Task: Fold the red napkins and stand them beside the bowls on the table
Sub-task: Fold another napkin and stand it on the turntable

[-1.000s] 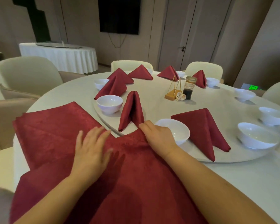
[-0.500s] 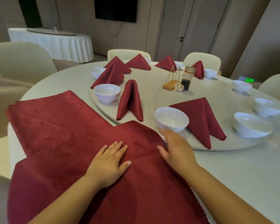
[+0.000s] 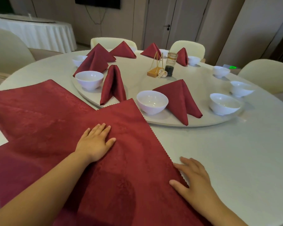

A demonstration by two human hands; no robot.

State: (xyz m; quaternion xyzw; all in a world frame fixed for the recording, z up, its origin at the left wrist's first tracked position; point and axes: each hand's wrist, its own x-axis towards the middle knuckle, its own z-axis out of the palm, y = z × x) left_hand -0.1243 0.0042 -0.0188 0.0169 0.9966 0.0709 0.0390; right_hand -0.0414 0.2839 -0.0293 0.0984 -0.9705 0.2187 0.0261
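- Flat red napkin (image 3: 129, 160) lies spread on the surface (image 3: 235, 160), over a second flat napkin (image 3: 31, 108). Its far corner reaches the turntable (image 3: 170, 123) rim, just beside a white bowl (image 3: 152, 101).
- Left grip (image 3: 96, 142): released, palm flat on the napkin, place about unchanged.
- Right grip (image 3: 193, 181): released, fingers spread. It has slid from near the bowl back along the zigzag right edge; thumb on cloth, fingertips on the surface.

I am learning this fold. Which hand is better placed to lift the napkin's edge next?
Probably the right hand: it lies at the right edge of the flat napkin, while the left hand presses its middle.
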